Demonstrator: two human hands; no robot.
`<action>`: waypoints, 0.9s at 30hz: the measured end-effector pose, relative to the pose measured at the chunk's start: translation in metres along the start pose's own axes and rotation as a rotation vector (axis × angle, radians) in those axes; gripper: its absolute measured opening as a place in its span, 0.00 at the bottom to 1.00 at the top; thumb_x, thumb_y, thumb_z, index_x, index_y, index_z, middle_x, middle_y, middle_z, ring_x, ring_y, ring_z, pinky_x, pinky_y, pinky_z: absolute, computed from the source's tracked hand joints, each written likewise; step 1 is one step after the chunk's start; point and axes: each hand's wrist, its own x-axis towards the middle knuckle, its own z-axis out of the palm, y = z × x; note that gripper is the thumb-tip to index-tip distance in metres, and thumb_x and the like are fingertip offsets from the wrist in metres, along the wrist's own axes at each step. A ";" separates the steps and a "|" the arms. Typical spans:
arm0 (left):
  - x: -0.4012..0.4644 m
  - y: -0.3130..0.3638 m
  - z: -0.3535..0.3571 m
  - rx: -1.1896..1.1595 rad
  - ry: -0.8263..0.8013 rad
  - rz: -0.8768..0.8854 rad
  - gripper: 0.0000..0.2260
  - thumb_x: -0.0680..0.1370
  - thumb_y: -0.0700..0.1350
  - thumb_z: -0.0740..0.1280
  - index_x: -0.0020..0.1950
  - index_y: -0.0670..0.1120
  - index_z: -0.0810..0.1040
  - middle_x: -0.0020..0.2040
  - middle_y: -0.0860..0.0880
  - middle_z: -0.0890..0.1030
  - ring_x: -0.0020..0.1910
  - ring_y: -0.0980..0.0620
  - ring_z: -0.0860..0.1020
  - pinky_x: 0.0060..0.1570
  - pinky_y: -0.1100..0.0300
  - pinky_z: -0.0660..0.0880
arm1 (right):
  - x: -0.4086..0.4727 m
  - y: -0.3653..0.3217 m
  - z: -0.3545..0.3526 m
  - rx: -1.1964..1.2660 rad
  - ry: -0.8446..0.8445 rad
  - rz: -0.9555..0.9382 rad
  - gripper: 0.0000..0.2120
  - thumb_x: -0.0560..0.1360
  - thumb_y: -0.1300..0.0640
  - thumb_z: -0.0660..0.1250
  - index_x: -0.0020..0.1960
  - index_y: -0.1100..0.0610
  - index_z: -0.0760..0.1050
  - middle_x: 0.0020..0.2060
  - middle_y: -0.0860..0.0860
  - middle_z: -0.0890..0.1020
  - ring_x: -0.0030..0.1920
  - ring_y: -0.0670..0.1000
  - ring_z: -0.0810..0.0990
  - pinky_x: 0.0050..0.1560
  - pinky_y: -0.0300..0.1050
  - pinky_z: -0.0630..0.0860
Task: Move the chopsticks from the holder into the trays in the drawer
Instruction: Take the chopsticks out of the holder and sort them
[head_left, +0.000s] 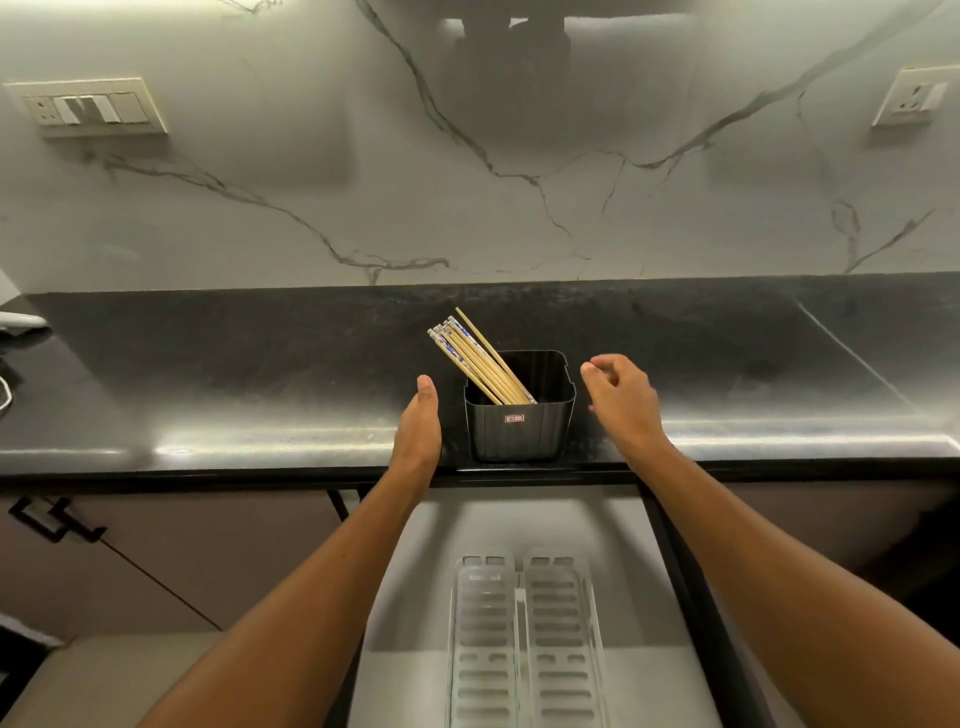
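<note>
The drawer (415, 613) stands open at the bottom of the view, below the front edge of the desk (208, 395). Two clear slotted trays (524, 639) lie side by side on its pale floor; both hold nothing.

Both forearms extend forward over the drawer to the desk edge. The left hand (420, 421) is just left of the holder (519, 415), fingers straight and pressed together, palm turned toward the holder wall, empty and not touching it. The right hand (621, 400) is just right of the holder, fingers loosely curled and parted, empty and clear of it.

The holder is a black, square, ribbed tub standing upright near the front edge of the desk. The chopsticks (475, 361) stand bundled inside it, leaning up and to the left, tops above the rim.

Beyond the desk rises a marble wall (467, 182) with a switch plate (93, 106) at left and a socket (911, 98) at right.
</note>
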 end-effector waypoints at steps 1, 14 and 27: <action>0.002 0.004 0.000 -0.001 0.006 0.001 0.32 0.79 0.65 0.47 0.77 0.47 0.57 0.77 0.46 0.60 0.76 0.46 0.60 0.73 0.42 0.59 | 0.004 -0.005 0.001 -0.002 0.002 0.001 0.13 0.79 0.52 0.61 0.60 0.56 0.74 0.44 0.46 0.79 0.51 0.50 0.78 0.55 0.52 0.78; 0.036 0.010 0.009 0.012 0.088 -0.064 0.30 0.80 0.63 0.48 0.72 0.43 0.67 0.72 0.43 0.70 0.70 0.45 0.69 0.71 0.44 0.64 | 0.079 -0.019 0.060 -0.486 -0.520 -0.106 0.11 0.76 0.57 0.67 0.57 0.58 0.77 0.49 0.55 0.82 0.47 0.51 0.81 0.48 0.45 0.78; 0.044 0.006 0.004 -0.084 -0.032 -0.126 0.28 0.81 0.61 0.46 0.69 0.45 0.71 0.64 0.47 0.77 0.57 0.51 0.76 0.57 0.54 0.72 | 0.076 -0.027 0.112 -0.592 -0.390 -0.220 0.17 0.69 0.47 0.71 0.51 0.53 0.69 0.49 0.52 0.78 0.44 0.52 0.78 0.43 0.51 0.78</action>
